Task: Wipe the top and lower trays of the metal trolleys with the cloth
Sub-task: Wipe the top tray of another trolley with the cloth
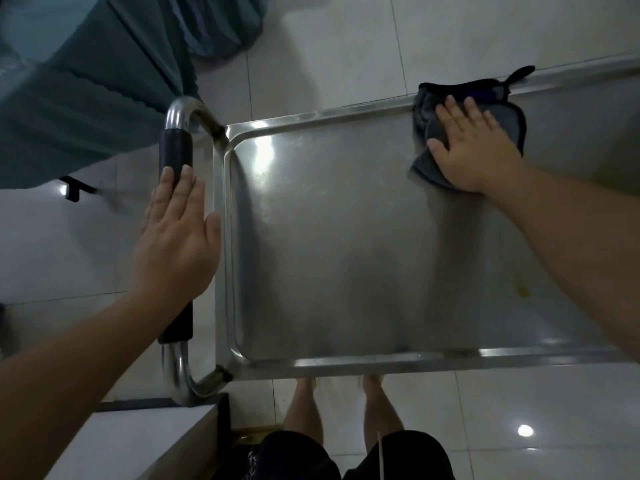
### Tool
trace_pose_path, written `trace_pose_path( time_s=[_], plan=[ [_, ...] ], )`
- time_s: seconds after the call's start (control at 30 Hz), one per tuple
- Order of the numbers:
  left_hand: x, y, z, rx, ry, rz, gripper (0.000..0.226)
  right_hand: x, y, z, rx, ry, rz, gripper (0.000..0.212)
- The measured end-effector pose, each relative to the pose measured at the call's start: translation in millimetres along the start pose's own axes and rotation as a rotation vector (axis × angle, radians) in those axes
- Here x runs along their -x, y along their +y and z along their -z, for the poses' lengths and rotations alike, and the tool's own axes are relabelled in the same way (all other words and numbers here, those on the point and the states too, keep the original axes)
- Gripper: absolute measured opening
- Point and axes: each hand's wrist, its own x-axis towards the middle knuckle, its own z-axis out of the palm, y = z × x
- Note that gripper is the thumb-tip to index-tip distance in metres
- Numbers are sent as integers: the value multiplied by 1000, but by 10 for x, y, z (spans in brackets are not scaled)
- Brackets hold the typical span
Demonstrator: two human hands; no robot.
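Note:
A steel trolley's top tray point(346, 258) fills the middle of the view, its raised rim running along the far and near sides. A dark grey cloth point(460, 95) lies bunched against the far rim at the right. My right hand point(474, 143) presses flat on the cloth with straight, spread fingers. My left hand point(176, 237) rests with straight fingers on the black grip of the trolley's push handle point(175, 147) at the tray's left end. The lower tray is hidden under the top one.
Teal fabric point(69, 98) hangs at the upper left, close to the handle. A white ledge point(145, 441) stands at the lower left by the handle's near bend. Glossy pale floor tiles point(519, 410) surround the trolley. My legs stand at the near rim.

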Motion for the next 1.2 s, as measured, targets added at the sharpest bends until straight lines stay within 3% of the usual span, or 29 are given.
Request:
trace_pose_path(
  time_s=[0.17, 0.43, 0.63, 0.77, 0.87, 1.03, 1.1, 1.2],
  plan=[
    [-3, 76, 87, 25, -22, 13, 66, 593, -33, -158, -67, 22, 2, 75],
    [-26, 39, 37, 18, -4, 3, 64, 2764, 175, -961, -39, 3, -65, 74],
    [-74, -119, -120, 2, 25, -35, 66, 2843, -13, -1064, -36, 3, -211, 76],
    [-74, -142, -148, 10, 35, -38, 66, 2698, -791, -1213, -78, 73, -338, 76],
    [-69, -114, -127, 20, 36, -38, 66, 2590, -1776, -1401, -124, 125, -181, 77],
    [-41, -67, -77, 34, 36, -30, 66, 2490, -3451, -1573, -232, 77, 174, 72],
    [-41, -74, -79, 36, 39, -39, 65, 2445, -3777, -1596, -249, 100, 230, 68],
    [-42, -82, -98, 53, 35, -46, 64, 2433, -3742, -1597, -236, 113, 273, 67]
  ],
)
